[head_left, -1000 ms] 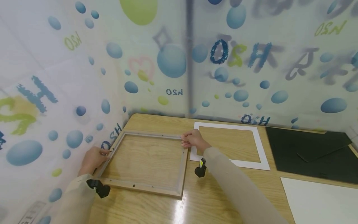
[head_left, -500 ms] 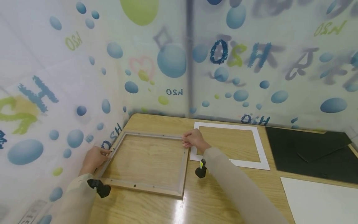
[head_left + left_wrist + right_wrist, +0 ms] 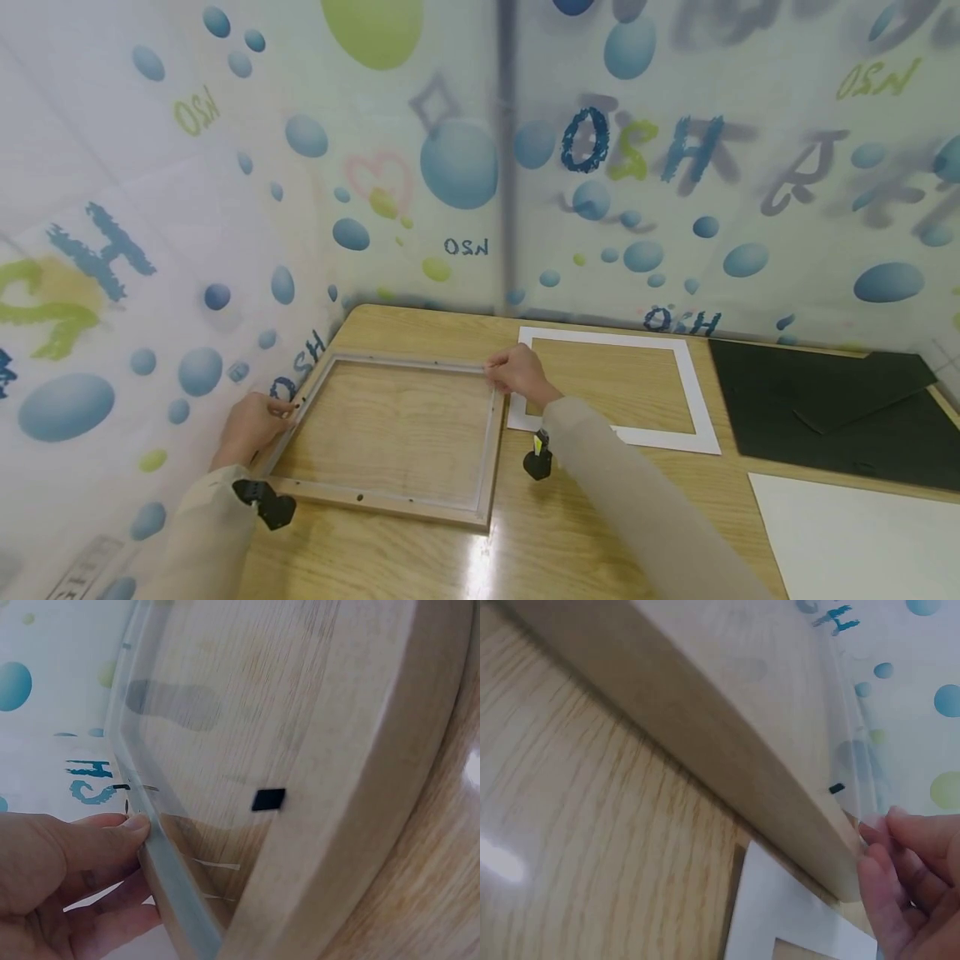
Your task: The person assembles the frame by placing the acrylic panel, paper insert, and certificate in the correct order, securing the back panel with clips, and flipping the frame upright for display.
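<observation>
A light wooden picture frame (image 3: 491, 475) lies on the table, with small dark tabs along its rails. A clear sheet (image 3: 397, 425) lies across its opening, showing wood grain through it. At the left rail, my left hand (image 3: 253, 427) grips the edge, thumb on top and fingers along the outer side in the left wrist view; whether it also pinches the sheet I cannot tell. My right hand (image 3: 519, 371) is at the far right corner, and thumb and forefinger pinch the clear sheet's edge (image 3: 866, 802) there.
Right of the frame lies a white mat board (image 3: 701, 400) with a cut-out window. Beyond it is a black backing board (image 3: 832, 408), with a white sheet (image 3: 862, 533) nearer the front. A patterned curtain (image 3: 405, 275) borders the wooden table (image 3: 555, 533) behind and on the left.
The right hand's lower fingers have drawn in slightly at the corner. The left hand and the frame stay nearly in place; the view shifts a little.
</observation>
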The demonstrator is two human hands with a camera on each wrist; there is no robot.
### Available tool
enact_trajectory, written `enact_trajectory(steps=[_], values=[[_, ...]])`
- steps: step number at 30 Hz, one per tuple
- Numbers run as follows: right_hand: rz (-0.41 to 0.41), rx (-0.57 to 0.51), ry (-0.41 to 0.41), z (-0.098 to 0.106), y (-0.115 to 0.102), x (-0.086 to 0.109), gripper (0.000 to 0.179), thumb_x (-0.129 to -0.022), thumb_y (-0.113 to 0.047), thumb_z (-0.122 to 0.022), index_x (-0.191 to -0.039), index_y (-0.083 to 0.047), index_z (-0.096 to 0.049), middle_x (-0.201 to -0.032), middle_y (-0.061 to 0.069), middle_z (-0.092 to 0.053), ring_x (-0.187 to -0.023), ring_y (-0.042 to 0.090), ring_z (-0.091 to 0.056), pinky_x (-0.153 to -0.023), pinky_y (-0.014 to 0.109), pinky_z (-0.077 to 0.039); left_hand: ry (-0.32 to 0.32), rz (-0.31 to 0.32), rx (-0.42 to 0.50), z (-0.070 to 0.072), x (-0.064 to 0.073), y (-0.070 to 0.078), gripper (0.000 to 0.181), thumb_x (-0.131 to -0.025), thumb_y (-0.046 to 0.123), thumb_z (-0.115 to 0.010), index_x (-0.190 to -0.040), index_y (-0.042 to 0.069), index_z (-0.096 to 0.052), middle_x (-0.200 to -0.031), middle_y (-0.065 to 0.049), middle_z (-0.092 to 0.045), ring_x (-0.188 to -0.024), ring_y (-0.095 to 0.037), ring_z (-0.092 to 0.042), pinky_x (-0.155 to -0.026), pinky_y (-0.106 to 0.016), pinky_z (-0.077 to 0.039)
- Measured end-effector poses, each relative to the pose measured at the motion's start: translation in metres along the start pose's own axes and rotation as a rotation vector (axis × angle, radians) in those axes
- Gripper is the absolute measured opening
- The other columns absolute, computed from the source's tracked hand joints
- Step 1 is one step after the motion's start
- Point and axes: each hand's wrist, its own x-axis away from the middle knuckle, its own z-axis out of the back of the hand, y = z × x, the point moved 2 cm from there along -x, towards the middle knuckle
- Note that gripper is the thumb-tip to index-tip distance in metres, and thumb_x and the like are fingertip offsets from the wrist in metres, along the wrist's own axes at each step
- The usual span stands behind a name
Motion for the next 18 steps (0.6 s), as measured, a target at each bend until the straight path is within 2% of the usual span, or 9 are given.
enact_trajectory(steps=[5,12,14,18], values=[[0.047,0.071,0.037,-0.0007,0.0017,0.0003,0.016,-0.08,-0.003,-0.07,-0.095,0.003,-0.072,-0.08,0.012,-0.069,-0.047,0.01,-0.047,-0.046,0.021,-0.04,-0.003,0.002,-0.005,-0.0002,-0.0005,-0.0006,0.03,-0.078,0.002,-0.07,-0.104,-0.011,-0.064,-0.106,-0.031,-0.06,-0.076,-0.027,-0.051,-0.064,-0.035,-0.045],[0.127,0.07,0.085,-0.0034,0.0052,0.0015,0.014,-0.078,0.0,-0.071,-0.092,0.004,-0.072,-0.081,0.014,-0.07,-0.048,0.008,-0.05,-0.049,0.021,-0.042,-0.02,0.042,0.001,0.0008,0.0017,0.0029,0.03,-0.079,0.002,-0.069,-0.107,-0.01,-0.064,-0.107,-0.031,-0.059,-0.079,-0.028,-0.052,-0.067,-0.038,-0.045],[0.144,0.092,0.102,-0.004,0.0055,0.0012,0.013,-0.078,-0.001,-0.072,-0.09,0.003,-0.072,-0.081,0.013,-0.07,-0.051,0.009,-0.052,-0.051,0.022,-0.044,-0.019,0.039,0.001,0.0005,0.0014,0.0025,0.03,-0.079,0.002,-0.069,-0.107,-0.01,-0.064,-0.107,-0.031,-0.059,-0.079,-0.028,-0.052,-0.067,-0.038,-0.045],[0.15,0.17,0.13,-0.0058,0.0052,0.0013,0.011,-0.077,-0.003,-0.073,-0.088,0.0,-0.073,-0.084,0.01,-0.07,-0.068,0.015,-0.062,-0.062,0.027,-0.05,-0.013,0.038,-0.005,-0.0002,0.0011,0.0018,0.03,-0.079,0.002,-0.069,-0.106,-0.009,-0.064,-0.106,-0.031,-0.059,-0.078,-0.028,-0.051,-0.066,-0.037,-0.045]])
